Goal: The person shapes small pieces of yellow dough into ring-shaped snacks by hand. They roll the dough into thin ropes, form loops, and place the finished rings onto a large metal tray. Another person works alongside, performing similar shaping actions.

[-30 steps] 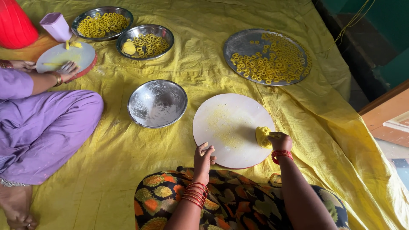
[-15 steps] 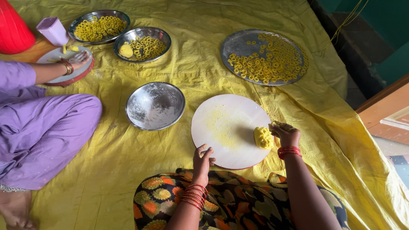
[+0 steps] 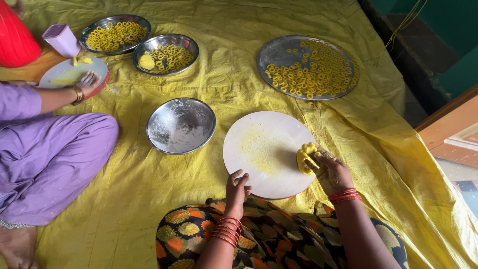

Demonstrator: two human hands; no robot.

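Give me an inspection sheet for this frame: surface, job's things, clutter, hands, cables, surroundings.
Surface: crumpled yellow sheet spread over the floor.
Job's things: round white board dusted yellow; lump of yellow dough at its right edge.
Clutter: steel bowl of white flour; large steel tray of yellow dough rings; two steel bowls of rings; lilac plastic cup; red container.
Hands: right hand grips the dough lump; left hand rests on the board's near rim.
Cables: thin yellow cord at top right.
Surroundings: co-worker in purple, hand on a second round board; wooden edge on the right.
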